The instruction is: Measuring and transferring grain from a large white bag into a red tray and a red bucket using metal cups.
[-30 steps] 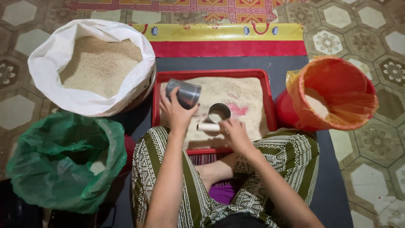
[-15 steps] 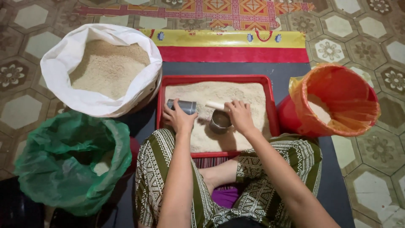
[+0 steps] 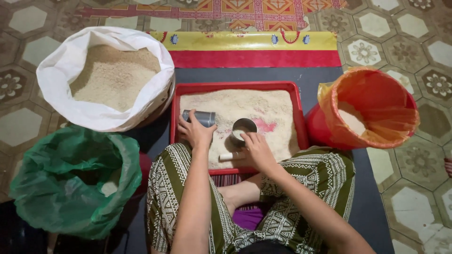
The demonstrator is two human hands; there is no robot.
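- The white sack [image 3: 70,101], left of and a little beyond the red tray [image 3: 301,115], is woven, soft-walled and rolled down at the mouth. It is filled nearly to the rim with pale, fine grain. It looks heavy and slumping, and is probably better gripped by the rolled cuff than by its sides.
- The green plastic bag [image 3: 61,188], left of the tray and nearer the person, is thin, crinkled and translucent. It looks light and floppy, with a little pale material at the bottom.
- The orange-lined red bucket [image 3: 376,94], touching the tray's right side, is rigid under a slippery film liner. Some grain lies inside.
- The red tray lies on a dark mat on the patterned tile floor, just in front of the person's crossed legs. It is shallow, stiff plastic, spread with a loose layer of grain that would shift if it were tipped.
- The left hand [image 3: 195,134], at the tray's near-left part, is closed around a metal cup [image 3: 200,117] lying on its side. The cup is smooth, hard and likely slick, and the hand grips it across the body.
- The right hand [image 3: 256,150], near the tray's middle, curls its fingers against a round metal scoop [image 3: 244,127] with a pale handle [image 3: 227,156] near the front rim. Whether it fully grips the scoop is hard to tell. The scoop sits upright in the grain, light and rigid, and holds a little grain.
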